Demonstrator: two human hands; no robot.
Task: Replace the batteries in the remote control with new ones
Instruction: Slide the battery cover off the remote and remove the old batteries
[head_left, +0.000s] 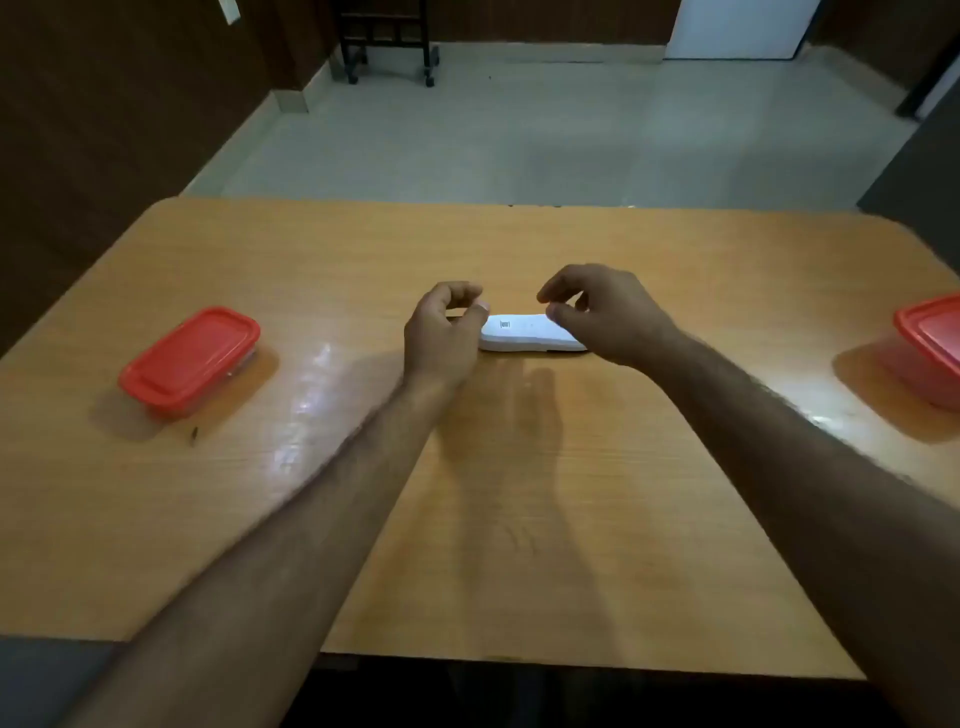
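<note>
Near the middle of the wooden desk lies one white remote control, a smooth rounded plastic bar set crosswise, back side up, with a small dark label too blurred to read. At its left end the left hand hovers with fingers loosely curled, holding nothing; whether it touches the remote is unclear. At the right end, the right hand likewise curls over it, grip unclosed. Two red-lidded rectangular plastic boxes sit well apart: one left, one right.

Dim, soft, glare on table
</note>
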